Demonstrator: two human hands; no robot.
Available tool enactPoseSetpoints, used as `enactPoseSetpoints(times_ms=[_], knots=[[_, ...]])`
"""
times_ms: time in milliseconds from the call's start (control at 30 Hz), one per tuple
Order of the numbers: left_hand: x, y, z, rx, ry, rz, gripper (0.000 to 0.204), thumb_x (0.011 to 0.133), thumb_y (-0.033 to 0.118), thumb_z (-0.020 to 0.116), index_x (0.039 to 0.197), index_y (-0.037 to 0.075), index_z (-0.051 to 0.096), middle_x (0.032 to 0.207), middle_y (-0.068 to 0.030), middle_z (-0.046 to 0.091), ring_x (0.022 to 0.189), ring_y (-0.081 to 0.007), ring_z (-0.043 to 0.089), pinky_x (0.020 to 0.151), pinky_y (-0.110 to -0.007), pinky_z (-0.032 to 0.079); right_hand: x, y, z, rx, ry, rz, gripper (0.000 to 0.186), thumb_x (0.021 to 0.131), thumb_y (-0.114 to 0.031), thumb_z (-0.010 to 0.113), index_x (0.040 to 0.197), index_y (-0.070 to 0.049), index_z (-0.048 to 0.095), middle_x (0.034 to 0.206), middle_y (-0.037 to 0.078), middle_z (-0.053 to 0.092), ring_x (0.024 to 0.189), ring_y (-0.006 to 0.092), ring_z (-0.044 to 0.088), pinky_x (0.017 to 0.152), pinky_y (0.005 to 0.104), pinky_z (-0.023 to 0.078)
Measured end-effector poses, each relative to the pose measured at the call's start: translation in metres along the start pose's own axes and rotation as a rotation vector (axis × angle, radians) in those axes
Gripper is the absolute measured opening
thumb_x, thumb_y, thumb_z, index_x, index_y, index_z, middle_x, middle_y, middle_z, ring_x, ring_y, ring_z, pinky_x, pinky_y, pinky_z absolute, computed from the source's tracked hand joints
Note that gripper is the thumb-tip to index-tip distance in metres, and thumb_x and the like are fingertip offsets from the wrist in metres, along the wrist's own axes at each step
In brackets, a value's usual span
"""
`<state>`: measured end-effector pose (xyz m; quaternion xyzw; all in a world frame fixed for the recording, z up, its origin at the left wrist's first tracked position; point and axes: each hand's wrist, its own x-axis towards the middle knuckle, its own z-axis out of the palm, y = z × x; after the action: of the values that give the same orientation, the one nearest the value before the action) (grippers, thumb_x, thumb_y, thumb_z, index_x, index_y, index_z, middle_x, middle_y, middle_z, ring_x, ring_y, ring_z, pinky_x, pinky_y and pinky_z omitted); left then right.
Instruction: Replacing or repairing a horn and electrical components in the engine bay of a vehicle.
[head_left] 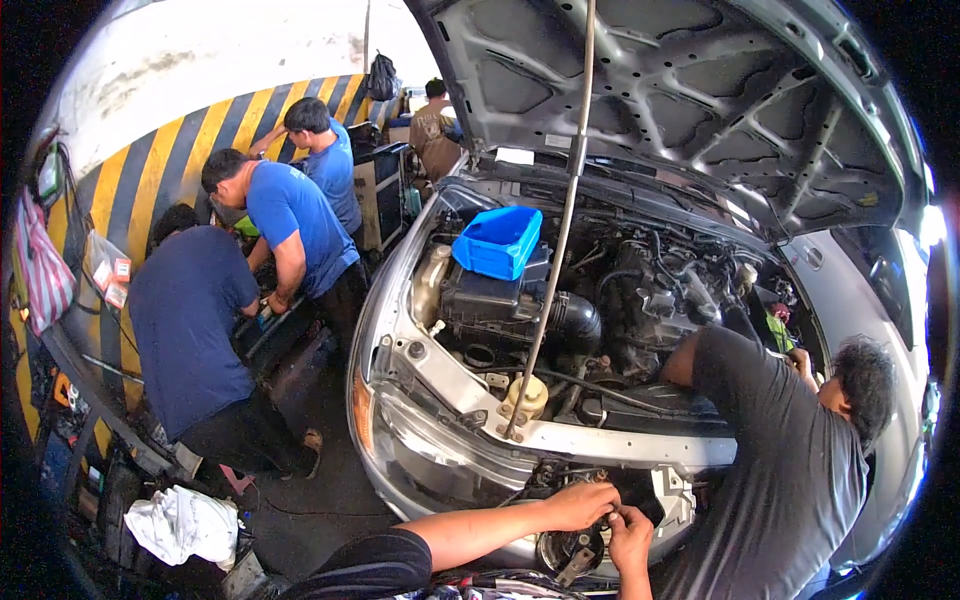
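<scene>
Both my hands work at the round fitting low in the car's open front.

My left hand lies closed over the top of the round dark fitting, apparently steadying it, while my right hand pinches a small part at its upper right edge, fingers pressed together. The fitting sits just under both hands, below the front crossmember. The prop rod holds the bonnet up for access; a blue bin rests on the engine, within reach.
</scene>
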<state>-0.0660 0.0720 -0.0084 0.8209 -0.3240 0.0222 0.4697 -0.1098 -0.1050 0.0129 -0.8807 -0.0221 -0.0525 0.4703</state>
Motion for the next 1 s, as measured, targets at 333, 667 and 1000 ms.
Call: enactPoseSetpoints(times_ms=[333, 667, 1000], knots=[[0.003, -0.003, 0.009, 0.021, 0.065, 0.023, 0.017, 0.091, 0.013, 0.06, 0.1, -0.001, 0.055, 0.094, -0.0205, 0.059, 0.09, -0.0445, 0.062, 0.078, -0.051, 0.051, -0.002, 0.015, 0.004, 0.017, -0.012, 0.008, 0.02, 0.09, -0.012, 0.064, 0.097, 0.006, 0.07, 0.082, 0.022, 0.071, 0.077, 0.0349, 0.07, 0.075, 0.0414, 0.053], [0.014, -0.002, 0.01, -0.018, 0.109, -0.167, 0.019, 0.093, 0.019, 0.063, 0.099, 0.002, 0.068, 0.099, -0.0192, 0.067, 0.095, -0.0388, 0.066, 0.082, -0.048, 0.052, -0.001, 0.022, 0.005, 0.107, 0.034, 0.009, 0.016, 0.094, -0.011, 0.062, 0.096, 0.003, 0.068, 0.087, 0.014, 0.071, 0.083, 0.023, 0.066, 0.079, 0.0369, 0.051], [0.014, 0.001, 0.008, -0.218, 0.114, -0.256, 0.018, 0.091, 0.008, 0.069, 0.107, -0.001, 0.07, 0.099, -0.0143, 0.072, 0.085, -0.0218, 0.072, 0.077, -0.033, 0.056, 0.003, 0.018, 0.002, 0.157, 0.048, 0.177, 0.025, 0.094, -0.02, 0.066, 0.102, 0.004, 0.07, 0.086, 0.022, 0.071, 0.08, 0.0284, 0.07, 0.076, 0.039, 0.052]])
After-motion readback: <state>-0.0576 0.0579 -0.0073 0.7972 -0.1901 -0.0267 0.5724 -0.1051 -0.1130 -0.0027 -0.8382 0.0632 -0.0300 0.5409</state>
